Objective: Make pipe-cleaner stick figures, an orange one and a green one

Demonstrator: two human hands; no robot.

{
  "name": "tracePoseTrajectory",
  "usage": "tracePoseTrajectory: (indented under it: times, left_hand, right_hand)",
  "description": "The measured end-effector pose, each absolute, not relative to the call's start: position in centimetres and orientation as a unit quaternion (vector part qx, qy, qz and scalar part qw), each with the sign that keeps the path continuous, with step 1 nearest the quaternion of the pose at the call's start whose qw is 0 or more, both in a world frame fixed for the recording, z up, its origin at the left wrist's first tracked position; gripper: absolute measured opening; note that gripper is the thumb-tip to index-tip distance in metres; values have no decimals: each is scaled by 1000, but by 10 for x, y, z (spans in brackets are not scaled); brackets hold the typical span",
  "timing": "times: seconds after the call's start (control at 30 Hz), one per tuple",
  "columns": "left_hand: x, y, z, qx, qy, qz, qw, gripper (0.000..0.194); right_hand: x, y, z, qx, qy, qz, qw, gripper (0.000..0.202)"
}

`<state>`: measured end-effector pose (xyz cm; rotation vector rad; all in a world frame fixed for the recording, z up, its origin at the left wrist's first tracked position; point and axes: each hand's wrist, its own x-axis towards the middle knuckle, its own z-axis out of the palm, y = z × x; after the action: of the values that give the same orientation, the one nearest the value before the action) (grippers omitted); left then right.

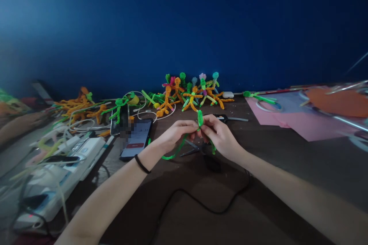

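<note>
Both hands meet over the dark table, around a green pipe-cleaner piece [200,119] whose looped top stands up between the fingertips. My left hand [179,132] is closed on it from the left, thumb and index finger pinched. From the right, my right hand [215,134] pinches the same piece. Green strands hang down beneath both hands, one trailing to the left past my left wrist. Scissors [191,150] lie on the table under the hands, partly covered. The exact contact of the fingertips is partly hidden.
Pipe-cleaner figures [192,97] stand along the blue wall. At left are a phone [136,139], a power strip [66,180], tangled cables and another person's hand [31,120]. Pink paper [304,126] lies at right. A black cable [198,201] curves across the front.
</note>
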<state>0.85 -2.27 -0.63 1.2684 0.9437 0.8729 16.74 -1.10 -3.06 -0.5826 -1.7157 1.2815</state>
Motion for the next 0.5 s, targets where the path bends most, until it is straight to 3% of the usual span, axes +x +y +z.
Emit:
tracePoseTrajectory:
  times: [0.1, 0.17, 0.37, 0.5]
  left_hand:
    - [9, -22, -9, 549, 408, 371, 628, 19]
    - [10, -21, -11, 599, 431, 368, 566, 22]
    - [12, -22, -18, 761, 478, 411, 152, 8]
    - [12, -25, -25, 814, 440, 377, -47, 9]
  right_hand:
    - [165, -12, -31, -245, -683, 522, 449, 10]
    - [164, -12, -32, -267, -672, 525, 449, 13]
    - [160, -9, -37, -312, -608, 570, 456, 24]
    - [159, -9, -35, -326, -573, 591, 465, 27]
